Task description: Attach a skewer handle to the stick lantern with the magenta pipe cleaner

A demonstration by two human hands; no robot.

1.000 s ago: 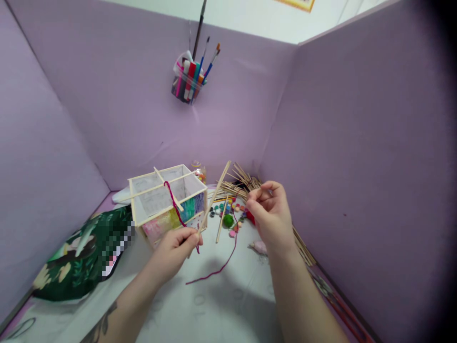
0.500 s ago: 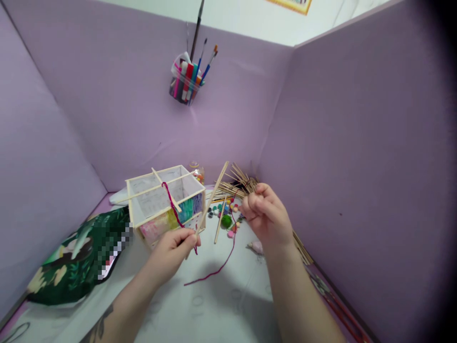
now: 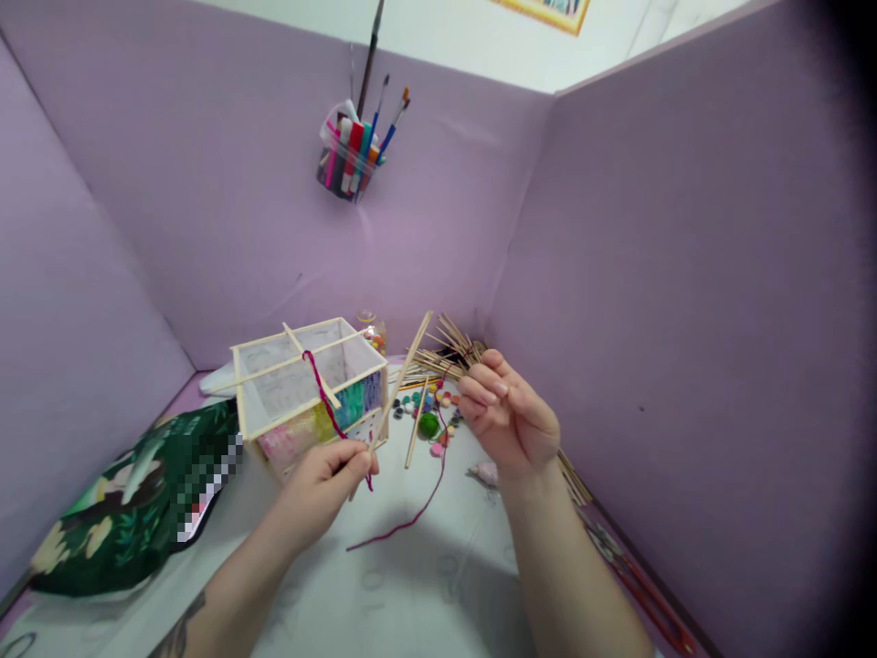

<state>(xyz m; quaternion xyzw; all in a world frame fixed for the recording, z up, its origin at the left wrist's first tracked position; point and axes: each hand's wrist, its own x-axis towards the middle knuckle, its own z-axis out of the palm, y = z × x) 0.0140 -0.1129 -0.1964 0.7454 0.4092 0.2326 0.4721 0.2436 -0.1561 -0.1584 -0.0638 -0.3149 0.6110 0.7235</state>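
My left hand (image 3: pixel 339 475) is closed, its thumb and forefinger pinching a thin wooden stick (image 3: pixel 404 375) that slants up to the right. Just behind it stands a stick-framed box (image 3: pixel 288 440) with coloured panels. Two crossed sticks (image 3: pixel 294 363) lie over its open top, and a magenta yarn strand (image 3: pixel 321 388) hangs from them down behind my left hand. My right hand (image 3: pixel 511 411) is raised with fingers curled and thumb pressed in; whatever it may hold is hidden. A thinner magenta yarn (image 3: pixel 428 503) curves across the table beside it.
Behind my right hand lie a bundle of sticks (image 3: pixel 438 359), colourful pompoms (image 3: pixel 428 425) and a loose stick (image 3: pixel 415 439). A jar (image 3: pixel 374 334) stands behind the box. Red-handled scissors (image 3: pixel 650 594) lie right, a green patterned bag (image 3: pixel 130 503) left. A brush cup (image 3: pixel 348 164) hangs on the purple wall.
The view has shifted slightly, so everything sits a little further left. My right hand's fingers have turned and loosened slightly. The left hand keeps its grip on the stick.
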